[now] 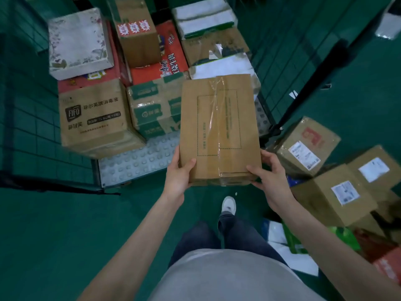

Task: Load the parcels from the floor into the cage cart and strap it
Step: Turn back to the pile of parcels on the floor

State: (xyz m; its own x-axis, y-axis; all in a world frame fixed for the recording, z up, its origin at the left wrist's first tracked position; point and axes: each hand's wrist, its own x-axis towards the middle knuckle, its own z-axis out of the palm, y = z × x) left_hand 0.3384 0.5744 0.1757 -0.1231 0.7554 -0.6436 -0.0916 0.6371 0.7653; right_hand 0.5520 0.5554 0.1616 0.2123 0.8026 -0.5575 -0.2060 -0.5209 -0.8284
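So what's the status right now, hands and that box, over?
Left hand and right hand grip the taped brown parcel. Parcel held above cage cart floor. Bare floor patch ahead, nothing blocking.

Fingers of both hands hidden under the held parcel [220,129]. Labels on floor parcels [338,192] too blurred to read. Cage cart [28,118] cut off at left and top edges.

A dark green floor [54,235] fills the lower part of the view. A white shoe [228,205] stands on it, just below the cart's front edge. Dark blue trousers [238,237] run up from the shoe to a grey shirt [227,276] at the bottom of the picture.
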